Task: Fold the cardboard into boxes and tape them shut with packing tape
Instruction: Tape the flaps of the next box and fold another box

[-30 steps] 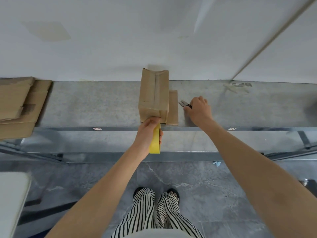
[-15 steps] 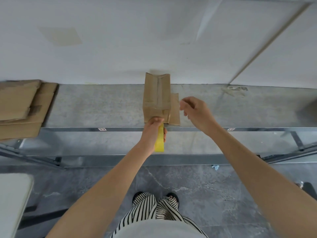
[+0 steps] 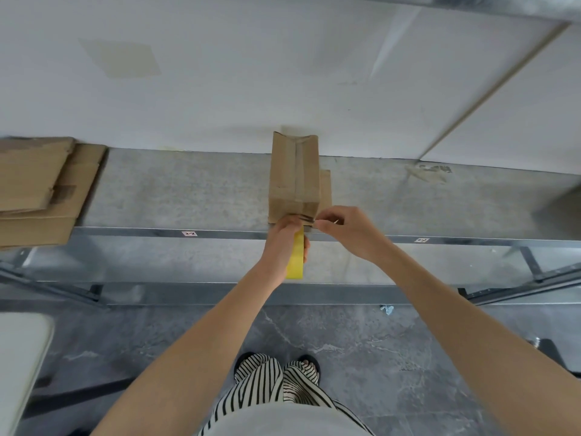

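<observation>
Left hand (image 3: 283,237) grips tape roll (image 3: 295,258); right hand (image 3: 349,231) pinches scissors (image 3: 306,219) at box (image 3: 295,177).

Plain white wall (image 3: 220,89), grey speckled metal-edged shelf (image 3: 188,196), dark grey marbled floor (image 3: 361,357), even soft light

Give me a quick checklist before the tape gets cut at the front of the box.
1. Tape strip runs along the top seam of the box: ok.
2. Left hand holds the yellow tape roll below the box's front edge: ok.
3. Right hand has the small cutter at the tape: ok.
4. Left fingers clear of the blades: cannot tell.
5. Box rests on the shelf: ok.
</observation>
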The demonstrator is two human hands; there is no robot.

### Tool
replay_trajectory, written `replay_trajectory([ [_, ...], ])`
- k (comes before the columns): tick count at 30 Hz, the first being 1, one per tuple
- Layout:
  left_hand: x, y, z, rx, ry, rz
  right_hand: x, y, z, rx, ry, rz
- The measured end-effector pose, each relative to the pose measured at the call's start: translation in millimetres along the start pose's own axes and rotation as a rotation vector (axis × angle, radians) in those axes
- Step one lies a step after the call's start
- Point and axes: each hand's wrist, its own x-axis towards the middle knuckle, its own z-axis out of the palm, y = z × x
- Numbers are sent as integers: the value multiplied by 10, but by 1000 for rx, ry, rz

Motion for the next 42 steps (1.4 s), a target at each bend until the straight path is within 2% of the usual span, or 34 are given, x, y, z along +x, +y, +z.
replay_trajectory([
  [9, -8, 21, -20, 1, -8, -5, -12, 5, -102, 70, -36, 19],
  [26, -17, 36, -4, 2, -9, 1, 150, 1, 60, 5, 6, 24],
  [30, 7, 28, -16, -11, -9, -10, 142, 54, -73, 80, 13, 35],
  [34, 8, 28, -18, -12, -10, 0, 180, 268, -298, -7, 12, 55],
  [40, 17, 17, 6, -39, 14, -8, 394, 617, -336, -180, 305, 113],
  [42, 16, 22, 12, -63, 25, -21, 454, 670, -272, -303, 332, 101],
])
